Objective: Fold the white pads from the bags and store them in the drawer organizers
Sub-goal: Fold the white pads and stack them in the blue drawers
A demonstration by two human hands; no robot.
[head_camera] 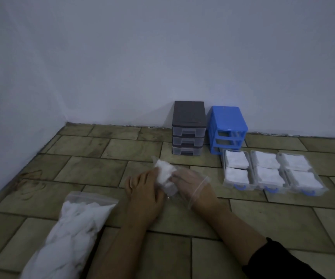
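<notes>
Both hands meet low over the tiled floor around a small clear bag of white pads [165, 175]. My left hand [143, 191], bare, grips the bag's left side. My right hand [190, 183], in a thin clear glove, holds its right side. A long zip bag stuffed with white pads [70, 234] lies on the floor at the lower left. Three clear drawers [271, 174] with blue handles sit side by side on the floor at the right, each holding folded white pads. Behind them stands the blue organizer frame [226, 127], its slots empty.
A grey organizer [188, 127] with three clear drawers pushed in stands against the wall next to the blue frame. The white wall runs along the back and left. A black sleeve [279, 258] covers my right forearm.
</notes>
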